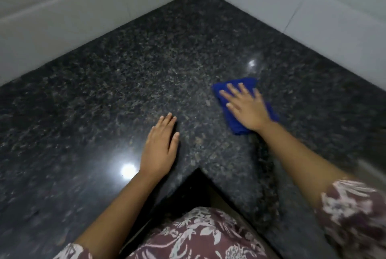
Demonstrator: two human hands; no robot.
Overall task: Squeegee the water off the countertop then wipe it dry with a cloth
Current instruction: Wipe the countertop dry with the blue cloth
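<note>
Floral sleeves (pixel 353 217) are seen at the lower edge. A blue cloth (pixel 235 126) is pressed flat onto the countertop (pixel 135 74) by the right hand (pixel 245 106), fingers straight and spread; the left hand (pixel 160 143) is laid flat on the stone nearby, nothing held. The dark speckled surface (glossy, possibly damp) is bounded by white tiled walls (pixel 313 12) meeting in a corner.

There is only one view, from a wide-angle camera worn on the person's head. It looks forward and steeply down on the dark countertop (pixel 135 74), facing the inner corner where two white tiled walls (pixel 313 3) meet. It is near: the person's own patterned clothing (pixel 198 235) fills the bottom edge.
</note>
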